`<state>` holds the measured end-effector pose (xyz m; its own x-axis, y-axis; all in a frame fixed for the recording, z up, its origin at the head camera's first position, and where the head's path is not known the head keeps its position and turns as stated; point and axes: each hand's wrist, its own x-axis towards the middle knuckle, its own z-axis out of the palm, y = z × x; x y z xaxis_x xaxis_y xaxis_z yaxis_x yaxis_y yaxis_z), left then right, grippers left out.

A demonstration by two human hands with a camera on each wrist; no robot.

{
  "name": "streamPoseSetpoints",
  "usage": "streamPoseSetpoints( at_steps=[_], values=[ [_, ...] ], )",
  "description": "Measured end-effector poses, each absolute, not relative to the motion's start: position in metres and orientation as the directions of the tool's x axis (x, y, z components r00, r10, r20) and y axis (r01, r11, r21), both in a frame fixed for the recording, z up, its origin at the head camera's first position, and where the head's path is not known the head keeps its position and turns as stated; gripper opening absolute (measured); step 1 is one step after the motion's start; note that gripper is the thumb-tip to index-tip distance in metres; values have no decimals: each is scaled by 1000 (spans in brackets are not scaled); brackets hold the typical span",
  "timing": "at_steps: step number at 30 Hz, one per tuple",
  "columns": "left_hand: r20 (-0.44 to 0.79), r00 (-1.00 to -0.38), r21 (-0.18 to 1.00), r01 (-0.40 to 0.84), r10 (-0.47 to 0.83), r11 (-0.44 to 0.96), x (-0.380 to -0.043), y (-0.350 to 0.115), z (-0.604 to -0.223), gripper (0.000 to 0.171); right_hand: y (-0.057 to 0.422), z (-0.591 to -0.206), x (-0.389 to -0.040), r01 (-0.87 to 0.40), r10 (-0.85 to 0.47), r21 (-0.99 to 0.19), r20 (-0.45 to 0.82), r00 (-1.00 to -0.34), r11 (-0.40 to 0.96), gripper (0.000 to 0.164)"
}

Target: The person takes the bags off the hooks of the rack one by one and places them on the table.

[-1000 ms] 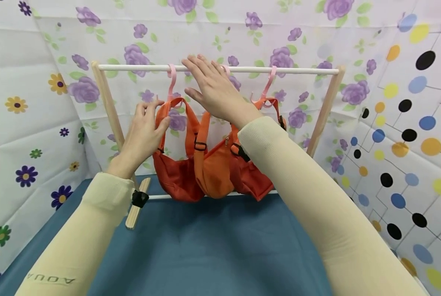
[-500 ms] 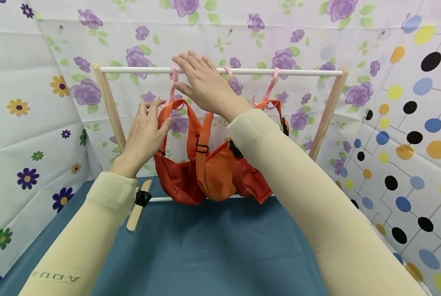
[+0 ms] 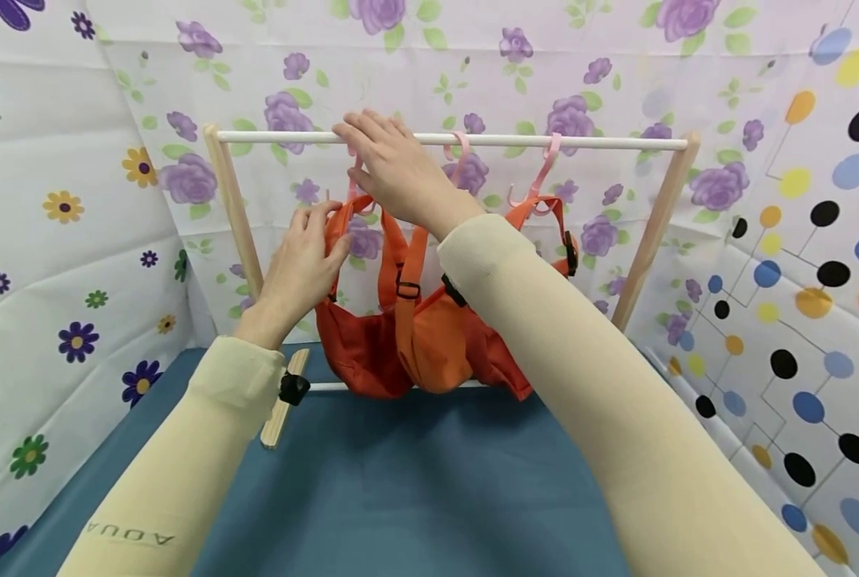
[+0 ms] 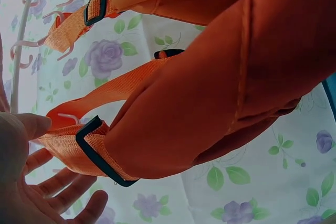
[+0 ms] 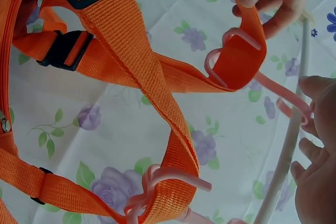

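Note:
My left hand (image 3: pixel 300 264) pinches the strap (image 4: pixel 73 153) of the leftmost red-orange bag (image 3: pixel 364 361) between thumb and fingers. That strap loops over a pink hanger (image 5: pixel 286 94) whose hook goes over the white rod (image 3: pixel 502 140). Across the rod's top lies my right hand (image 3: pixel 401 172), its fingers extended and largely hiding the hook in the head view. In the right wrist view, my thumb and index finger are right at this hook. A brighter orange bag (image 3: pixel 437 344) hangs in the middle, beside a red one (image 3: pixel 498 353) partly behind my right sleeve.
The rack has slanted wooden posts (image 3: pixel 646 232), a wooden foot (image 3: pixel 285 401) at left and a lower white bar. More pink hooks (image 3: pixel 545 164) hold the other straps. Blue cloth (image 3: pixel 415 481) covers the table, and patterned fabric (image 3: pixel 415 64) stands behind.
My right hand has slid left along the rod, from right of the leftmost hook to over it. The left hand stays at the strap. The head view has turned slightly left.

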<state>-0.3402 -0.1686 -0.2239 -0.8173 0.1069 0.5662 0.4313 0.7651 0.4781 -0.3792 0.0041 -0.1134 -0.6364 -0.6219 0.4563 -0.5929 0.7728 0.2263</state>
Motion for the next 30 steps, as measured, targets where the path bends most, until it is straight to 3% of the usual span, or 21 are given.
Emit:
streamPoseSetpoints(
  at_steps=[14, 30],
  values=[
    [589, -802, 481, 451, 104, 752, -339, -165, -226, 50, 0, -121, -387, -588, -616, 238, 507, -604, 773, 52],
    [584, -805, 519, 470, 105, 714, -344, -165, -224, 44, -3, -109, -385, -580, -561, 135, 501, -660, 803, 49]
  ],
)
